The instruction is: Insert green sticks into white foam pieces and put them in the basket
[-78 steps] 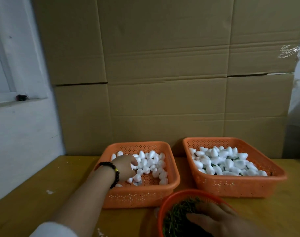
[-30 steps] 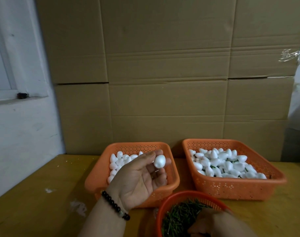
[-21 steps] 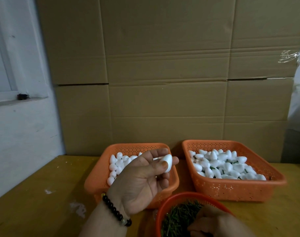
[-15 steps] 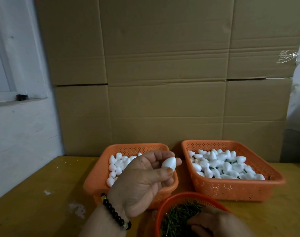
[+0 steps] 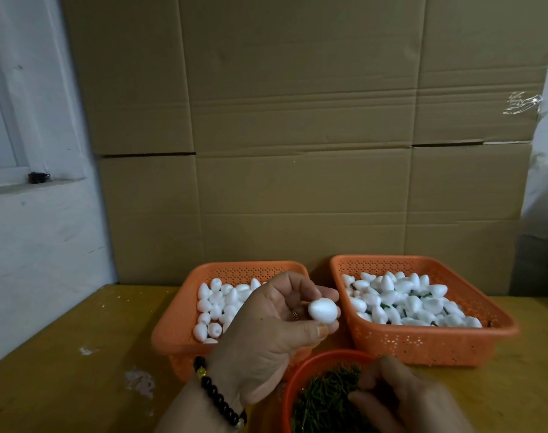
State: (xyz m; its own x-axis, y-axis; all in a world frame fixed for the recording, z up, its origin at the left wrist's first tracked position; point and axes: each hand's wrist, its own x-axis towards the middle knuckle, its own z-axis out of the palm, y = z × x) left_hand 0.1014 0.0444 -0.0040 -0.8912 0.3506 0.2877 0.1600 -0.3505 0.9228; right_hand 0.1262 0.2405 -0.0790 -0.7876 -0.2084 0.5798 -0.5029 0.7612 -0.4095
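While left grip (image 5: pixel 266 332) pinches foam egg (image 5: pixel 323 310) at fingertips, right grip (image 5: pixel 410 401) state unclear

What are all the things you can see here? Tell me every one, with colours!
Left basket: one, orange, on the table, holding plain foam pieces.
Right basket: one, orange, right of it, holding foam pieces with green sticks showing between them.
Round bowl: one, orange-red, nearest, full of green sticks.
Foam piece: one, white, held up.
Table: one, yellow wood.
Cardboard boxes: brown, stacked behind.
Wall: white, left.
Bead bracelet: black, left wrist.
Left hand: pinches the foam piece.
Right hand: in the bowl, over the sticks.
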